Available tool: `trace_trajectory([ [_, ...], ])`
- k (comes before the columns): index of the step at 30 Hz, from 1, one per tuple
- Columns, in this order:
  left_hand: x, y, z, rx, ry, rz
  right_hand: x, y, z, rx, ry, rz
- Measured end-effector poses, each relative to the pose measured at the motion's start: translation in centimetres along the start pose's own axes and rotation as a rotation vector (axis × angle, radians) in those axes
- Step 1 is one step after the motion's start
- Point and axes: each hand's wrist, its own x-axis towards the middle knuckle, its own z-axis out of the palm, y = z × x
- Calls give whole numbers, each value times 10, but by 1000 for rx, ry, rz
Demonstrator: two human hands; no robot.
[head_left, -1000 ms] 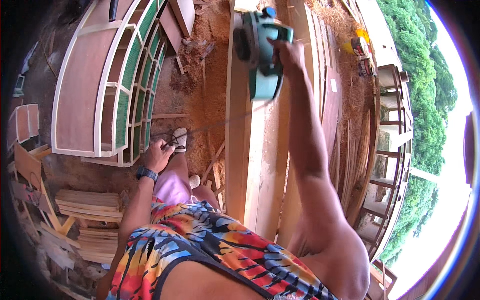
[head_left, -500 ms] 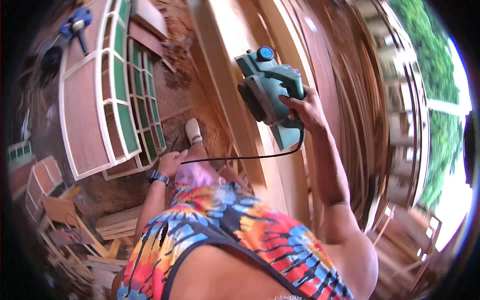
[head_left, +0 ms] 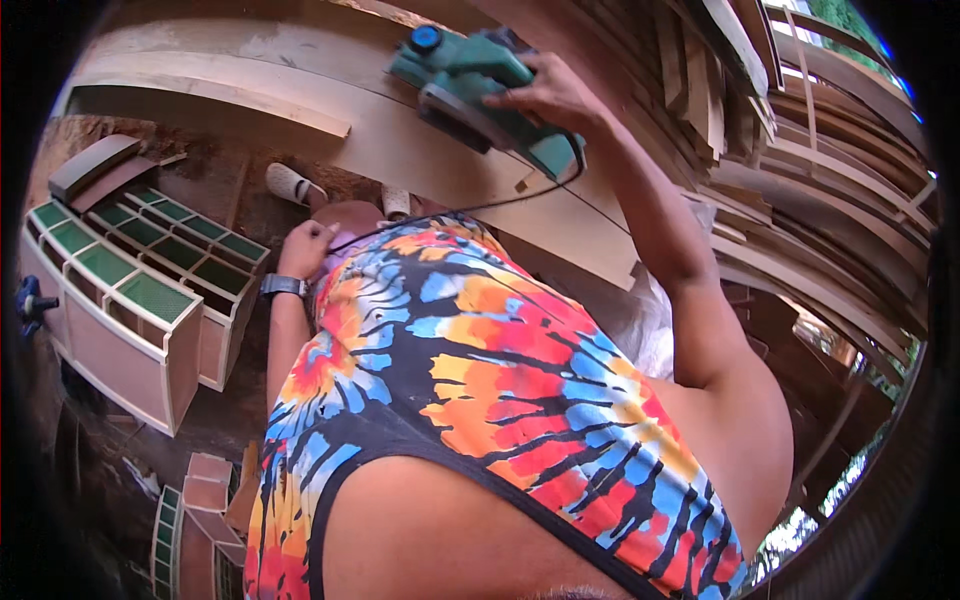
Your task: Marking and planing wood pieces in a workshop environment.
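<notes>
My right hand (head_left: 562, 98) is wrapped round the rear handle of a green electric planer (head_left: 470, 85) with a blue front knob. The planer is over a long wooden board (head_left: 390, 150) in front of me; whether it touches the wood I cannot tell. From its rear a black power cord (head_left: 480, 206) droops back across my body to my left hand (head_left: 303, 250). The fingers of that hand are closed on the cord, close to my left thigh. A dark watch (head_left: 284, 286) is on my left wrist.
Wooden frames with green mesh panels (head_left: 150, 297) stand on the ground at the left. A narrow wood strip (head_left: 230, 95) lies along the far left of the board. Stacked planks (head_left: 840, 200) fill the right side. A blue tool (head_left: 35, 303) rests at the far left.
My view has swung round toward the right, so the board now runs across in front of me. My right hand still holds the planer and my left the cord.
</notes>
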Motion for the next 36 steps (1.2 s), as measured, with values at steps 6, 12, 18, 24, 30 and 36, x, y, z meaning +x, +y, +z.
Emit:
trace_trajectory([
  [6, -42, 58, 73, -125, 177, 106, -59, 82, -25, 46, -59, 176],
  [12, -1, 98, 40, -231, 560, 13, -48, 95, 3, 13, 23, 115],
  [18, 38, 137, 3, -154, 428, -260, -55, 83, 12, 43, 78, -3],
  [24, 52, 129, 13, -225, 632, -276, -55, 79, 15, -12, 127, -7],
  [30, 7, 74, 25, -303, 962, -134, -57, 77, 13, 114, 77, -50],
  [36, -15, 28, 31, 38, 1063, -204, -54, 72, 14, 123, 70, -19],
])
